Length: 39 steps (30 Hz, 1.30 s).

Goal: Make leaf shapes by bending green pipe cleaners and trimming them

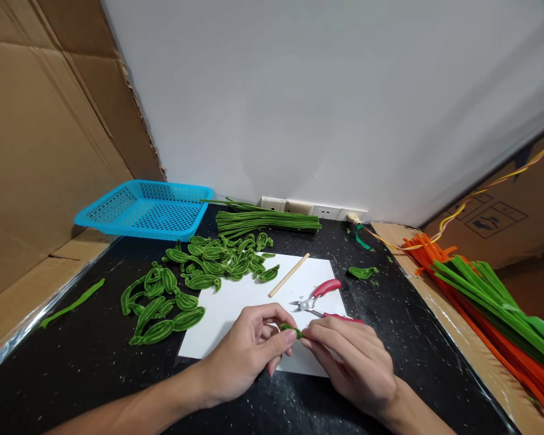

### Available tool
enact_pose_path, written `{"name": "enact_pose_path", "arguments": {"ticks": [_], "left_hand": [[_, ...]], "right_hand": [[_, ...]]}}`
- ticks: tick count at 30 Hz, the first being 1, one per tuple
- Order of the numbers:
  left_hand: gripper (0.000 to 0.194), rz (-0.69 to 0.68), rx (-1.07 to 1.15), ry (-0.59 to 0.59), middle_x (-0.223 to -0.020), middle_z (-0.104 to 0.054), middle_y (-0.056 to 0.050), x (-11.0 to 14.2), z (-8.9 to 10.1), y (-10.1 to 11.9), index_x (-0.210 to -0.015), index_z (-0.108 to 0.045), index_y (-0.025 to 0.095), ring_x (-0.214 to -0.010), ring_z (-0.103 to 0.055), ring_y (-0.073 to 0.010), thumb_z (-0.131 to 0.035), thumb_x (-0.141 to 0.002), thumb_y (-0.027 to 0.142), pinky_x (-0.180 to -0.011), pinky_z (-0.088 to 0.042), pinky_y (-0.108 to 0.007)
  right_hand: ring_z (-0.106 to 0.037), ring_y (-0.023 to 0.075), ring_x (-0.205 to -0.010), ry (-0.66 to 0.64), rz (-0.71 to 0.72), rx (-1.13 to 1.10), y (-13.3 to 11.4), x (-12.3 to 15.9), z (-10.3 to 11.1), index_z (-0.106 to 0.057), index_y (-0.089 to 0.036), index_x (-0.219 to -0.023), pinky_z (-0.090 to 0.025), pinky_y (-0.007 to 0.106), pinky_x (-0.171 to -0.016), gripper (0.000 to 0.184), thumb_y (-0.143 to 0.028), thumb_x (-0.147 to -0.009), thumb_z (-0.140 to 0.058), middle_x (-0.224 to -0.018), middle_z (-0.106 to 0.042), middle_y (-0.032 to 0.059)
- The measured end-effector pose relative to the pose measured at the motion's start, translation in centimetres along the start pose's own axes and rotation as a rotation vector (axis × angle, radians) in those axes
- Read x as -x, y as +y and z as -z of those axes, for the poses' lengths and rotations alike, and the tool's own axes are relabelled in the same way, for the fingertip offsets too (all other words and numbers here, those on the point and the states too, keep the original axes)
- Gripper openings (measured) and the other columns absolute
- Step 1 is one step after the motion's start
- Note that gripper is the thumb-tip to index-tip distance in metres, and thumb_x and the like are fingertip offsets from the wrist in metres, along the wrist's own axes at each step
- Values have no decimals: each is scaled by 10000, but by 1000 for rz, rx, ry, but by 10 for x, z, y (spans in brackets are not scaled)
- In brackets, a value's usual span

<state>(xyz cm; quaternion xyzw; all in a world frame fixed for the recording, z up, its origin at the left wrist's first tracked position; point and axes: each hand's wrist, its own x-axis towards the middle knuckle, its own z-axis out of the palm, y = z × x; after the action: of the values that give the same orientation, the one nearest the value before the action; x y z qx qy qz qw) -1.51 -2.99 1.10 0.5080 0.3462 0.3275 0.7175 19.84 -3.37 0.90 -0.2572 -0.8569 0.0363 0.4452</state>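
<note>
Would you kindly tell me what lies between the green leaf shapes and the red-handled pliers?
In the head view, a tan stick lies there, on white paper.

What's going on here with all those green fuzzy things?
A person's left hand and right hand pinch a small green piece over a white sheet. Red-handled pliers and a wooden stick lie close by. Looped green pieces are heaped to the left, and straight green strips lie farther back.

hand (251, 345) 2 | pliers (327, 287) 1 | stick (289, 275) 1 | sheet (236, 305) 1 | basket (161, 217) 1
</note>
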Motion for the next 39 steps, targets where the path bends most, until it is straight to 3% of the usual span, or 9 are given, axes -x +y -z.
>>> {"name": "enact_pose_path", "arguments": {"ticks": [3,7,13,17,24,27,33,39], "left_hand": [[377,-10,-26,21,-726,-570,33,2,-1,2,-1012,-607,153,-519,-457,-60,-712,-944,509,-498,-332,-197],[317,-35,-178,75,-664,-508,45,6,-3,5,-994,-630,155,-581,-462,-101,-659,-981,470,-591,-387,-234],[315,-69,-398,43,-707,-517,16,8,4,10,-1025,-698,158,-654,-444,-138,-608,-1008,459,-607,-338,-260],[306,-45,-407,-54,-738,-570,4,8,8,12,-1008,-734,163,-651,-450,-136,-626,-998,449,-614,-340,-261],[322,-28,-393,-52,-757,-578,4,7,9,9,-1025,-732,159,-648,-458,-129,-619,-1003,460,-621,-349,-258],[350,-13,-340,-47,-720,-547,15,6,9,9,-1017,-718,156,-629,-464,-127,-617,-999,491,-608,-356,-251],[366,-10,-266,-49,-669,-505,35,6,8,10,-1035,-716,146,-590,-449,-117,-610,-1003,495,-593,-367,-241],[298,-35,-376,-137,-765,-633,-19,6,11,15,-951,-796,135,-665,-523,-133,-660,-977,399,-635,-400,-248]], "right_hand": [[-588,139,-597,-44,-65,2,-1,1,-1,-657,-142,-1031,-440,262,-550,140,-26,-961,-622,-745,-673,36],[-600,131,-612,-131,-287,-140,-6,-6,2,-666,-175,-944,-448,248,-572,136,-132,-1019,-562,-738,-667,18],[-560,116,-568,-322,-898,-674,-8,-17,9,-696,-180,-825,-418,218,-525,323,-457,-988,-668,-661,-643,-2],[-479,84,-506,-409,-1088,-994,-1,-16,10,-699,-156,-835,-336,207,-484,415,-561,-878,-778,-660,-644,-1],[-384,61,-489,-432,-1117,-999,1,-16,9,-693,-143,-807,-250,200,-467,456,-586,-871,-779,-642,-625,-12],[-430,88,-529,-394,-1043,-849,-2,-16,8,-695,-160,-812,-306,211,-492,437,-584,-906,-741,-645,-620,-14],[-571,129,-646,-303,-758,-520,-2,-14,6,-729,-187,-816,-430,229,-605,355,-468,-1012,-638,-706,-679,2],[-579,128,-647,-366,-758,-533,1,-13,11,-740,-188,-801,-425,228,-602,331,-470,-970,-708,-699,-696,-2]]}}
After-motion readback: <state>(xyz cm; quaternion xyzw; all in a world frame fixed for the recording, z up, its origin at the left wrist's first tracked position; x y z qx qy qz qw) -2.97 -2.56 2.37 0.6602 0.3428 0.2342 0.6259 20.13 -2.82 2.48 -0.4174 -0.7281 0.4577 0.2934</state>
